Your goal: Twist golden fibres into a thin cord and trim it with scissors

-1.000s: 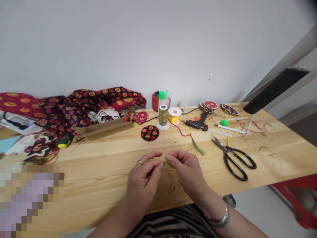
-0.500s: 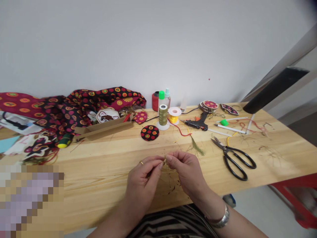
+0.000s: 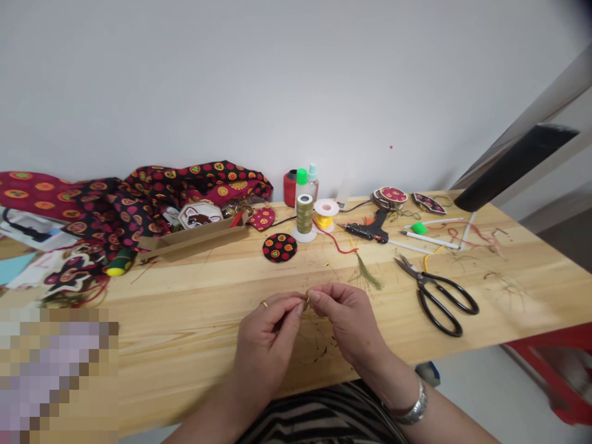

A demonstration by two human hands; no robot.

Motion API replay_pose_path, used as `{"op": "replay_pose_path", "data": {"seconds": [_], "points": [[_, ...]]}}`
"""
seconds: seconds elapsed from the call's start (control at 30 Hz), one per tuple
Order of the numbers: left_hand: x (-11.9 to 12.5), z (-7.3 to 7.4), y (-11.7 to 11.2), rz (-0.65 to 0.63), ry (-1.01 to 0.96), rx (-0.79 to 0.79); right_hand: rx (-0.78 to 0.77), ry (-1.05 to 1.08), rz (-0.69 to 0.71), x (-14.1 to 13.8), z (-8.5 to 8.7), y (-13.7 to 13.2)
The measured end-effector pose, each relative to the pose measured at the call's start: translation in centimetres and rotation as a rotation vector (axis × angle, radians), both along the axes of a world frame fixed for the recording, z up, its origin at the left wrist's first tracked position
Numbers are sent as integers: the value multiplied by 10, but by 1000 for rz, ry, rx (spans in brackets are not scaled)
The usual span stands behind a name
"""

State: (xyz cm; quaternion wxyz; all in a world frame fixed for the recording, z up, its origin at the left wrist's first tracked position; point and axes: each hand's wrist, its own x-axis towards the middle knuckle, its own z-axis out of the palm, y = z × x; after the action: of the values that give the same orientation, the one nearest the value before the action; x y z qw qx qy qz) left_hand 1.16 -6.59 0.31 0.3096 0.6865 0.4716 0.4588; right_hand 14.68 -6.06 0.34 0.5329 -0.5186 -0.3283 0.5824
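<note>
My left hand (image 3: 269,327) and my right hand (image 3: 348,314) meet fingertip to fingertip above the front of the table. Both are closed in a pinch on a tiny, thin yellowish strand (image 3: 308,300) that looks like thread; most of it is hidden by the fingers. Loose dark and olive thread ends (image 3: 324,345) lie on the wood below. Beyond my right hand rests an olive thread tassel (image 3: 367,274) with a red cord (image 3: 340,245). Black-handled scissors (image 3: 437,295) lie to its right, blades apart. A round patterned fabric disc (image 3: 280,247) is beyond my left hand.
Spools of olive thread (image 3: 304,216) and yellow cord (image 3: 325,217) stand at the back beside small bottles (image 3: 312,180). A glue gun (image 3: 370,230) lies right of them. Patterned cloth (image 3: 185,179) and a cardboard tray (image 3: 198,240) fill the left. A black tube (image 3: 513,166) leans at right.
My fingers have shifted only very slightly while keeping their pinch. Nothing else on the table has visibly moved.
</note>
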Motion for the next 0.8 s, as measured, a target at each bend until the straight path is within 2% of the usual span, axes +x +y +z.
{"op": "replay_pose_path", "data": {"seconds": [0.27,0.63,0.8], "points": [[-1,-5,-1,-33,38,17,-1,-7,2,1,0,0],[2,-3,0,-28,48,30,81,-134,32,4,0,-2],[1,-3,-2,-81,4,-71,115,-154,8,5,2,-3]]}}
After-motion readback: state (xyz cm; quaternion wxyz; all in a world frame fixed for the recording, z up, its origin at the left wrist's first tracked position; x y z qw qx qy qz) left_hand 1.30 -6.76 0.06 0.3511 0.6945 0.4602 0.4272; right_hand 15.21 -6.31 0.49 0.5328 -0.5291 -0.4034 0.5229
